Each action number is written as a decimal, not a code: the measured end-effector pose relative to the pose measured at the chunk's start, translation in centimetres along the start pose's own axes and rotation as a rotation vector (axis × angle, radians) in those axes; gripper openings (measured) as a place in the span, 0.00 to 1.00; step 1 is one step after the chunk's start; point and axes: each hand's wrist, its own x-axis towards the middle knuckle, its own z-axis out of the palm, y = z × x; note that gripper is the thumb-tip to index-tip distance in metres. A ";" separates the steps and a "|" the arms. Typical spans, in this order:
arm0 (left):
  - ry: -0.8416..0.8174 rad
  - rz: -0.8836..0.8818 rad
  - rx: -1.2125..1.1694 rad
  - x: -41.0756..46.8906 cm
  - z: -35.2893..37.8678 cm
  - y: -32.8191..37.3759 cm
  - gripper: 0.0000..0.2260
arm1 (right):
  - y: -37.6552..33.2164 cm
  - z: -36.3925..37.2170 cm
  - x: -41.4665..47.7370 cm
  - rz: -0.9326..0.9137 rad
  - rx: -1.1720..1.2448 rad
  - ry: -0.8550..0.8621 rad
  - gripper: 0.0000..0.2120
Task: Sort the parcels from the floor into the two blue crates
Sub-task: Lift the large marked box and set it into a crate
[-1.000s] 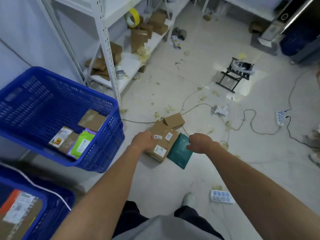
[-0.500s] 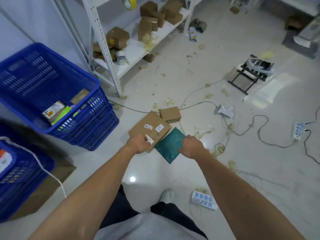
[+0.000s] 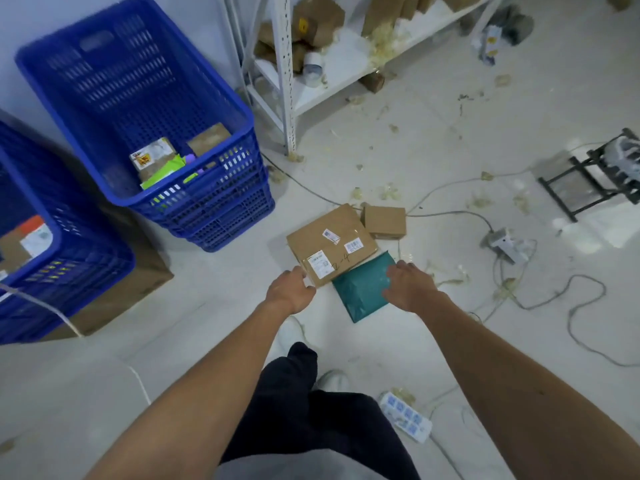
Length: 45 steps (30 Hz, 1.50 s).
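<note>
On floor (image 3: 433, 140), box (image 3: 329, 242) marked "2-4", left hand (image 3: 290, 293) gripping corner, right hand (image 3: 409, 289) spread.

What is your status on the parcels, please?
Left grip at box corner, hold unclear. Right grip flat on teal bag. Small box and cable close behind.

Pale floor (image 3: 207, 341): large cardboard box (image 3: 332, 249) flat, small cardboard box (image 3: 384, 221) touching far corner, teal mailer (image 3: 362, 292) against near edge. Blue crate (image 3: 221, 216) standing left. Cables (image 3: 450, 212), power strip (image 3: 405, 415), black stand (image 3: 581, 188), yellowish scraps (image 3: 389, 194) scattered.
</note>
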 end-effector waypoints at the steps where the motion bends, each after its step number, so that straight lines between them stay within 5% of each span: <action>1: -0.004 -0.015 -0.006 0.6 0.1 -0.2 0.22 | -0.1 -0.3 0.8 -0.005 -0.010 -0.003 0.24; 15: 0.035 -0.151 -0.046 14.1 3.7 -1.8 0.24 | 2.8 1.1 16.7 -0.188 -0.239 -0.093 0.28; 28: 0.137 -0.424 -0.300 31.5 19.4 -3.8 0.34 | 9.0 12.3 38.2 -0.343 -0.318 -0.048 0.37; 38: 0.440 -0.561 -0.562 46.3 27.5 -6.9 0.46 | 8.8 21.8 52.6 -0.254 -0.051 0.033 0.47; 45: 0.494 -0.534 -0.641 50.0 28.9 -7.8 0.44 | 8.2 24.9 56.0 -0.161 0.158 0.097 0.64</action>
